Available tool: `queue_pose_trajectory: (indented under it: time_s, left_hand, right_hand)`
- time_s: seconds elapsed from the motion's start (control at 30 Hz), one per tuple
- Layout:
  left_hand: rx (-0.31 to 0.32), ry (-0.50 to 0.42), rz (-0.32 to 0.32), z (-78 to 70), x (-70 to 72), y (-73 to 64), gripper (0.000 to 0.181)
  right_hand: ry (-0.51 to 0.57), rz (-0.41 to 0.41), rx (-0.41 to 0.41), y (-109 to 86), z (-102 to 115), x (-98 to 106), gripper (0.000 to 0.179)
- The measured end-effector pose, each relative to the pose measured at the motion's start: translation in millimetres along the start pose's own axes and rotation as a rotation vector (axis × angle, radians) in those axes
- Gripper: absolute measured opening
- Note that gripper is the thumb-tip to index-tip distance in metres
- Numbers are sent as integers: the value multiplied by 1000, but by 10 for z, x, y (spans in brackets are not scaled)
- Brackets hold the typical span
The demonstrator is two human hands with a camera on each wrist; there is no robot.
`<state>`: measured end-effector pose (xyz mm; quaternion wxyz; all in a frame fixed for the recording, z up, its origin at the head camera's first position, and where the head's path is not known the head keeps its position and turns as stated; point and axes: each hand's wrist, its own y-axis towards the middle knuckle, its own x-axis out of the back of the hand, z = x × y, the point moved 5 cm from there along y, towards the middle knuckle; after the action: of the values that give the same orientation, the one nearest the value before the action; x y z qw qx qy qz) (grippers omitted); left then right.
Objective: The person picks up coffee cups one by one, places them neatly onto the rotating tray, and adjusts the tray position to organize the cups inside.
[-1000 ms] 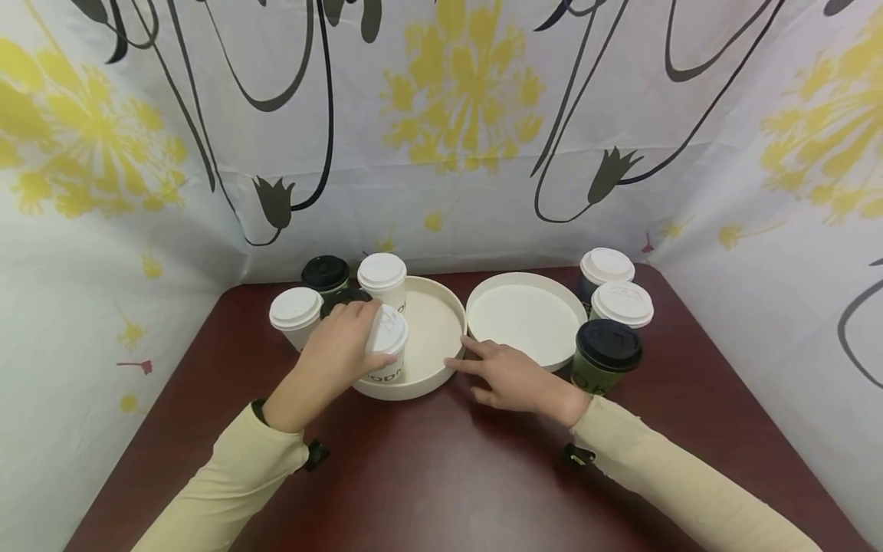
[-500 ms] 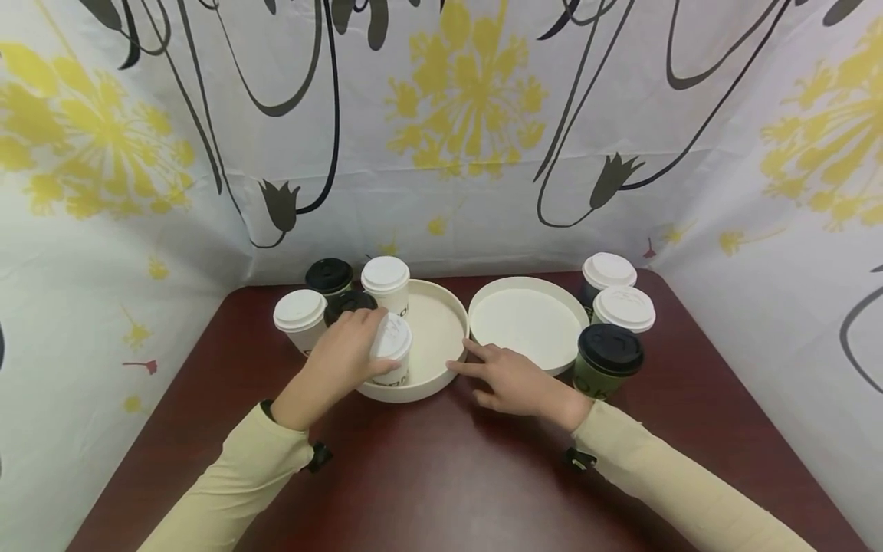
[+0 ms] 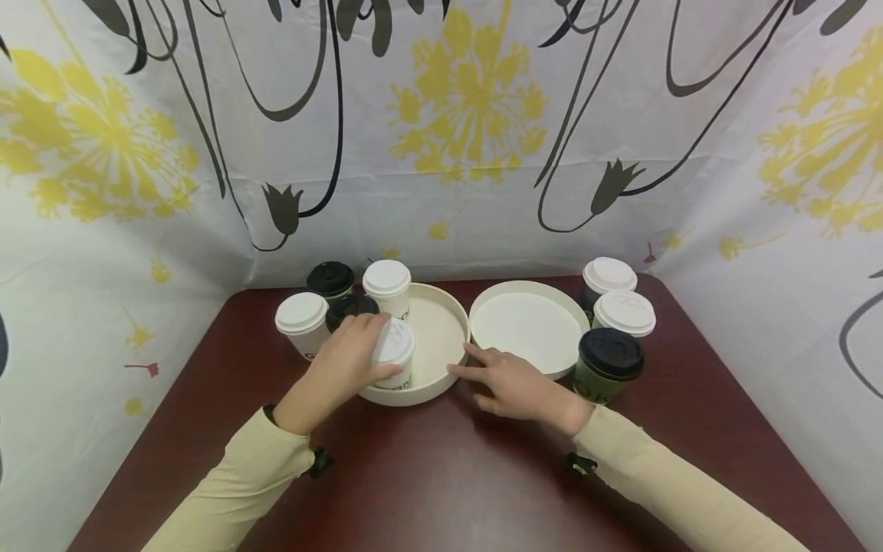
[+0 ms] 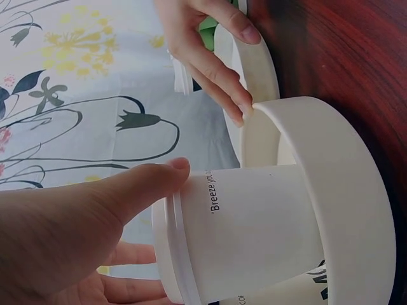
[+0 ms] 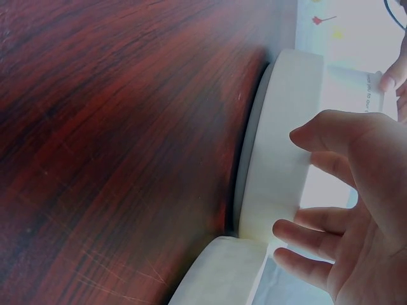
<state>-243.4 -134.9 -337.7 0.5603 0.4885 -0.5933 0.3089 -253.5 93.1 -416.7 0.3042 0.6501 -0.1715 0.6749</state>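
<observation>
The left hand (image 3: 338,360) grips a white-lidded cup (image 3: 397,343) inside a tray (image 3: 441,330); the right hand (image 3: 517,385), grip wide, touches that tray.

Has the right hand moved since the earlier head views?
No, the right hand shows no clear shift either way: its fingertips stay at the same rim spot on the left tray.

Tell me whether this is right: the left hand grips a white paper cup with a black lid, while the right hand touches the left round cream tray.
One colour is wrong: the left hand grips a white paper cup with a white lid, not a black one, as the head view shows, while the right hand touches the left round cream tray.
</observation>
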Motion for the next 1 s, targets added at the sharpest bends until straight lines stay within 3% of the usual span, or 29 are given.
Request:
queue_pose_trajectory:
  time_s: [1.0]
  left_hand:
    - [-34,61,-16,14,-53,-34,79]
  right_hand:
    - [-8,4,-7,-2,-1,-24,57]
